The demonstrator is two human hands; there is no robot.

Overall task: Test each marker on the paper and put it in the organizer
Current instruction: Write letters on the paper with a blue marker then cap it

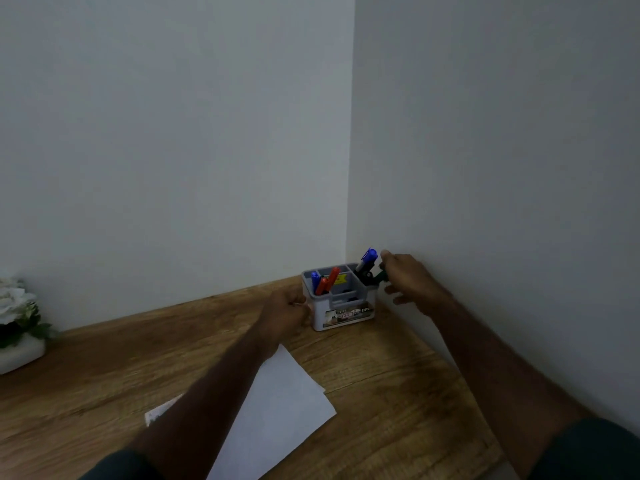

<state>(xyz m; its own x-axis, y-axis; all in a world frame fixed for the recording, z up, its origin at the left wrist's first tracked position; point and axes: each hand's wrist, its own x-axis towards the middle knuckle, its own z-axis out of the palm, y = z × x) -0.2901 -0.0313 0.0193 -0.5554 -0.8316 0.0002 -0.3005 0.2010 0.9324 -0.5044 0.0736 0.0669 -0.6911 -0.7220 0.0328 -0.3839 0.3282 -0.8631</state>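
Note:
A small grey organizer (pixel 341 315) stands in the far corner of the wooden desk. Blue and red markers (pixel 325 280) stick up from its left compartment, and a blue-capped marker (pixel 367 258) leans in its right one. My right hand (pixel 410 280) pinches a dark green marker (pixel 379 277) at the organizer's right rim, its tip inside the right compartment. My left hand (pixel 285 315) is curled against the organizer's left side; whether it grips the wall I cannot tell. White paper (pixel 280 407) lies on the desk under my left forearm.
White walls meet right behind the organizer and run along the desk's right edge. A white pot with white flowers (pixel 15 323) stands at the far left. The wooden desk (pixel 398 393) stretches to the bottom edge of the view.

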